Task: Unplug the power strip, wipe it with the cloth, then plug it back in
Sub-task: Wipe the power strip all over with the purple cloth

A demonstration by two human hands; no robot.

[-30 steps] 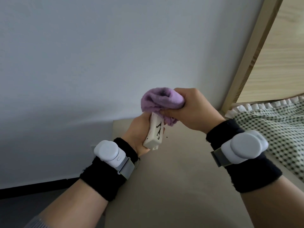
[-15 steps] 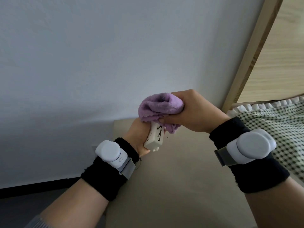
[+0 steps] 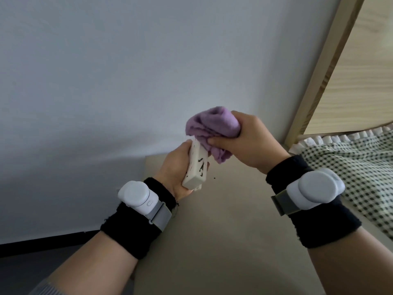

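Note:
My left hand (image 3: pixel 176 173) grips a cream-white power strip (image 3: pixel 196 169) and holds it nearly upright above a beige tabletop (image 3: pixel 223 231). Black socket slots show on the strip's facing side. My right hand (image 3: pixel 244 141) is closed on a bunched purple cloth (image 3: pixel 210 126), which covers the strip's upper end. The top of the strip is hidden under the cloth. No cord or plug shows.
A plain pale wall (image 3: pixel 148 71) fills the background. A light wooden bed frame (image 3: pixel 340 60) rises at the right, with a green checked bedcover (image 3: pixel 350 167) below it. A dark baseboard (image 3: pixel 42 243) runs low at the left.
My right hand and the cloth slid up the power strip after dipping lower half a second ago, so more of the socket face shows now. My left hand kept its grip.

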